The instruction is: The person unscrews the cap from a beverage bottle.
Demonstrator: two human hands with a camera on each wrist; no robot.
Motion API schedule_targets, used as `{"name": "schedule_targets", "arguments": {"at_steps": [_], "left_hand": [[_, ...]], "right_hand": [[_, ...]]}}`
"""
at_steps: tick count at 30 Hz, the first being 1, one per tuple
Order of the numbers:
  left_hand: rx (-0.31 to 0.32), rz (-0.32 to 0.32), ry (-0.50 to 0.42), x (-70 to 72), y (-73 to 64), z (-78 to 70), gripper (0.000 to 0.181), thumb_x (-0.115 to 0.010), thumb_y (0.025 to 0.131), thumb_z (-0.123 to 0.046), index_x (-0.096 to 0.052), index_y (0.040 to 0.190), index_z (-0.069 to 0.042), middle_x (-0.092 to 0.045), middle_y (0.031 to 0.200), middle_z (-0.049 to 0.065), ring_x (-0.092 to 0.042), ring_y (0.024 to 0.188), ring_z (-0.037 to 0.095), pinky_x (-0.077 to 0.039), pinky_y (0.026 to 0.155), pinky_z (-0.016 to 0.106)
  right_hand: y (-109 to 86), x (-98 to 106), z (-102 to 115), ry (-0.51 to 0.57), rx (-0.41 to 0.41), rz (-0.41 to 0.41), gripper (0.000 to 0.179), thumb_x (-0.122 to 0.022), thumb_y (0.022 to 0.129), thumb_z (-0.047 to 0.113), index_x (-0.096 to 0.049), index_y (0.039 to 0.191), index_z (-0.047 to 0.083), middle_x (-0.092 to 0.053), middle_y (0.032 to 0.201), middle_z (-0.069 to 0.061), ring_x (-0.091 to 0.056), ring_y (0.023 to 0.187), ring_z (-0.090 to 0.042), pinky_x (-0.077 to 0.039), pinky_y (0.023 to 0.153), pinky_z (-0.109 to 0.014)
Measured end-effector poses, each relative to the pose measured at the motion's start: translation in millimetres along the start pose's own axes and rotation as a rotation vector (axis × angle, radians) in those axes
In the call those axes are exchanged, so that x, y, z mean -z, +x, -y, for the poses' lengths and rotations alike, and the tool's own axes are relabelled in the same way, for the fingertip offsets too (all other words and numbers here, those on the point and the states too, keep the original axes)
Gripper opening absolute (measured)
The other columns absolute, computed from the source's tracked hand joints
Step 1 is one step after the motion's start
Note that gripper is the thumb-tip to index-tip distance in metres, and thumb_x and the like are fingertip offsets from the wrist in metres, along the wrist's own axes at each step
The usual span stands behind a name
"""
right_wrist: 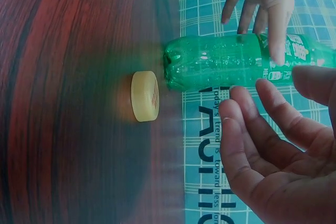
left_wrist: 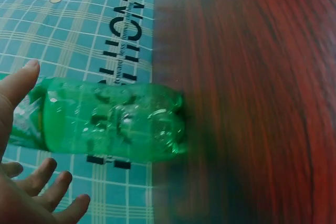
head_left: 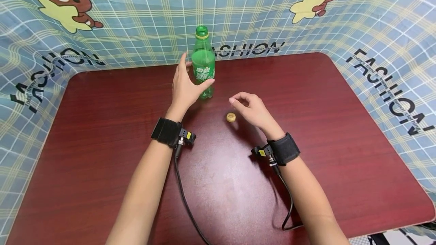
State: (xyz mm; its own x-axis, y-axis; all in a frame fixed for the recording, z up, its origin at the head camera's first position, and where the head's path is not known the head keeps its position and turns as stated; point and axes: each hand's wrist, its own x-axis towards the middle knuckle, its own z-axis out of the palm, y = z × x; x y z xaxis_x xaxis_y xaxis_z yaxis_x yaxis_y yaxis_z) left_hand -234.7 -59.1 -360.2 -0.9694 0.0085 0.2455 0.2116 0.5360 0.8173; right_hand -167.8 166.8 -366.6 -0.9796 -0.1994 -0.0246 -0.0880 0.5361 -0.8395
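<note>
A green plastic bottle point(head_left: 204, 56) with a printed label stands upright and uncapped near the table's back edge. My left hand point(head_left: 185, 88) is beside it on the left, thumb across its front and fingers spread; the left wrist view shows the fingers apart from the bottle point(left_wrist: 113, 119). A yellow bottle cap point(head_left: 231, 117) lies on the table, printed top up, to the right and nearer me. Just above and to the right of the cap point(right_wrist: 144, 97) hovers my right hand point(head_left: 254, 112), fingers loosely bent with nothing between them.
The dark red wooden table point(head_left: 112, 124) is bordered at the back and sides by a plaid cloth point(head_left: 143, 18) with bears and lettering. Black wrist straps hold small cameras, and a cable point(head_left: 185, 196) trails from each along the arms.
</note>
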Motion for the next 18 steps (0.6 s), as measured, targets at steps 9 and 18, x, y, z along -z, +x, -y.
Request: {"name": "schedule_targets", "arguments": {"at_steps": [9,18], "left_hand": [[-0.085,-0.137,-0.011,24.4,-17.4,5.2,0.04,-0.062,0.101,-0.028,-0.063,0.13,0.0,-0.066,0.128,0.02,-0.063,0.119,0.034,-0.047,0.1,0.05],[-0.299,-0.183,0.145,30.2,-33.6,4.1,0.023,-0.06,0.106,-0.017,-0.076,0.103,-0.001,-0.077,0.1,0.016,-0.068,0.08,0.033,-0.053,0.079,0.05]], "right_hand": [[10.6,0.8,0.5,0.04,0.094,-0.094,0.034,-0.057,0.109,0.022,-0.075,0.106,-0.007,-0.075,0.104,-0.028,-0.072,0.097,-0.042,-0.054,0.082,-0.028],[16.5,1.9,4.7,0.042,0.132,-0.161,0.032,-0.058,0.108,0.02,-0.077,0.102,-0.005,-0.076,0.101,-0.028,-0.073,0.095,-0.044,-0.054,0.078,-0.023]]}}
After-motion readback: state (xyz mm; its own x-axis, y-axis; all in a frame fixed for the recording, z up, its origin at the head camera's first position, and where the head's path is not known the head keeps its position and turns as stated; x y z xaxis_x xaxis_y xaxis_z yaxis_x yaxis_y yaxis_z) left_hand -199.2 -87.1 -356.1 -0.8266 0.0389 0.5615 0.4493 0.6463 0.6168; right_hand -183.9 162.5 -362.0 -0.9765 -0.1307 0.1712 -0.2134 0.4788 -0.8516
